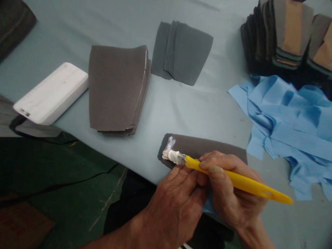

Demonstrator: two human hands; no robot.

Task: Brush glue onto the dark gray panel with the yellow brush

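Observation:
My right hand [236, 186] is closed round the yellow handle of a brush [246, 183]. Thick white paste coats the bristles, which touch the left end of a brown flat piece [204, 145]. A white smear shows on that end, and a dark grey edge sticks out beneath it. My left hand [178, 200] presses its closed fingers on the near edge of the brown piece, holding it by the table's front edge. The near side of the piece is hidden behind both hands. A bit of light blue material [209, 205] shows between my wrists.
A stack of brown pieces [116, 86] lies left of centre, with grey pieces [190, 52] fanned behind it. A white device with a black cable [52, 93] is farther left. Blue strips [290, 124] heap at right, below stacked dark pieces with tan bands [280, 31].

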